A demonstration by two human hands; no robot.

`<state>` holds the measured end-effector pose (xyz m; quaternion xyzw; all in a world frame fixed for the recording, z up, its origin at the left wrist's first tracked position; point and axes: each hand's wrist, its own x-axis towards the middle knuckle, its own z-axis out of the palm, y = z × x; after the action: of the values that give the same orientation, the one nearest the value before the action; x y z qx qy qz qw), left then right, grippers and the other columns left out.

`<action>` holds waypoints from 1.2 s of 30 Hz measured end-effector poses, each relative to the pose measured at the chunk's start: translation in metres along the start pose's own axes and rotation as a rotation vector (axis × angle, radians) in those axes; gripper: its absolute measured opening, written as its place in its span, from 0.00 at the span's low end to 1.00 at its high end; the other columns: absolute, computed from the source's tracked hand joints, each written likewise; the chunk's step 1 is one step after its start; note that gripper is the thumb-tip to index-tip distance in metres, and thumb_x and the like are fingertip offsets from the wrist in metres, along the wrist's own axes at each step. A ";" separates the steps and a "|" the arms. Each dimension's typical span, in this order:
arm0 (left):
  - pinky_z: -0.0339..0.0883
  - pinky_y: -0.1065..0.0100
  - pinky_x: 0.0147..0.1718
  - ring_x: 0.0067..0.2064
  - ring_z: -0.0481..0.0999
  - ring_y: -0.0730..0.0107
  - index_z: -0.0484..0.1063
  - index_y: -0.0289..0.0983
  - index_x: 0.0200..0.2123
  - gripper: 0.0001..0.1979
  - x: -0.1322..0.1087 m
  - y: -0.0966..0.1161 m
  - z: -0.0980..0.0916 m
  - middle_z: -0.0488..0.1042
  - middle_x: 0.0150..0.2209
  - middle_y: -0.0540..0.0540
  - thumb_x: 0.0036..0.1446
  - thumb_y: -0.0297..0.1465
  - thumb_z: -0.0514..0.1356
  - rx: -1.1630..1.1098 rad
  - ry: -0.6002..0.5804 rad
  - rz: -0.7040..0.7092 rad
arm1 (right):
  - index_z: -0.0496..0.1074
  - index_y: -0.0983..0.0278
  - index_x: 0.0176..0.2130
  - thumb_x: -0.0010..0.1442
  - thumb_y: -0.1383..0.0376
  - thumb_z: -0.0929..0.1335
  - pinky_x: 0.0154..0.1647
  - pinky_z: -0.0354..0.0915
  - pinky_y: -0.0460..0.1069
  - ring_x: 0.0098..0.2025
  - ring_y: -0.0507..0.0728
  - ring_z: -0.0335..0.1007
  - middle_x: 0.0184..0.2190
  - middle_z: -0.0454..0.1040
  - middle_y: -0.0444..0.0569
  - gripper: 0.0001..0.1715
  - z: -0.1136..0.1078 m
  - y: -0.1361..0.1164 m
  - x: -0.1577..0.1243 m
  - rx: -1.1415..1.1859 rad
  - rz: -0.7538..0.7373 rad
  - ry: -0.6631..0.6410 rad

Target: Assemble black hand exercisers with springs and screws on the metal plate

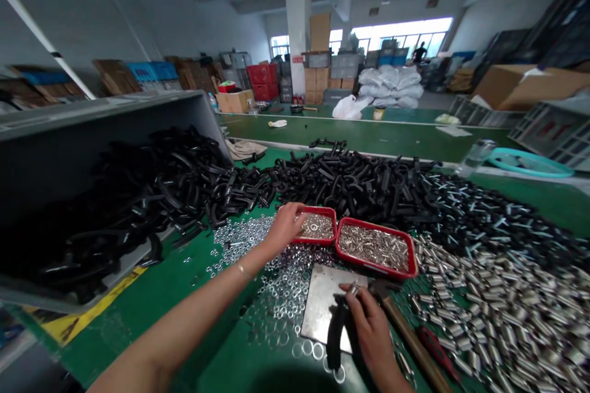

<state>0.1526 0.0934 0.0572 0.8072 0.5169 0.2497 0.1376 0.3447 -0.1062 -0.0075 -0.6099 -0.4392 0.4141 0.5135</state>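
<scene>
My left hand [288, 224] is over the left end of the smaller red tray [332, 225], which holds tiny metal pieces and a ring. Its fingers are bent together at the tray; anything between them is hidden. Closed around a black curved handle [335, 334], my right hand [371, 322] has a short silver cylinder [354, 288] at its fingertips. That handle is above a flat metal plate [318, 301]. Right of the first tray, a longer red tray [412, 263] contains many small metal pins.
Black handles [354, 178] are heaped behind the trays and in a tipped grey crate [203, 116]. Silver rings [283, 288] scatter left of the plate. A hammer [410, 338], red-handled screwdriver [436, 350] and piled metal cylinders [511, 313] lie to the right.
</scene>
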 end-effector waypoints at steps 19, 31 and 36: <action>0.69 0.52 0.52 0.53 0.77 0.48 0.59 0.29 0.61 0.25 0.137 -0.019 0.045 0.75 0.48 0.28 0.61 0.19 0.52 0.226 0.010 -0.345 | 0.72 0.62 0.44 0.59 0.48 0.70 0.25 0.66 0.45 0.28 0.54 0.68 0.28 0.72 0.44 0.23 0.003 0.026 0.010 0.250 0.073 0.081; 0.70 0.72 0.24 0.25 0.72 0.76 0.66 0.37 0.44 0.16 -0.073 0.048 0.011 0.72 0.30 0.49 0.60 0.42 0.60 -1.227 -0.326 -0.479 | 0.72 0.62 0.39 0.63 0.51 0.66 0.29 0.61 0.46 0.29 0.53 0.64 0.29 0.70 0.43 0.17 0.001 0.011 0.013 0.054 -0.068 0.009; 0.60 0.75 0.16 0.17 0.66 0.75 0.64 0.37 0.43 0.23 -0.140 0.076 0.039 0.71 0.21 0.52 0.62 0.53 0.54 -1.129 -0.441 -0.527 | 0.71 0.61 0.36 0.66 0.54 0.64 0.34 0.60 0.48 0.32 0.56 0.68 0.30 0.73 0.45 0.15 -0.010 -0.011 0.002 -0.247 -0.186 -0.049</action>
<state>0.1843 -0.0638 0.0241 0.4898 0.4465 0.2692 0.6988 0.3534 -0.1061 0.0046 -0.6147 -0.5537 0.3224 0.4600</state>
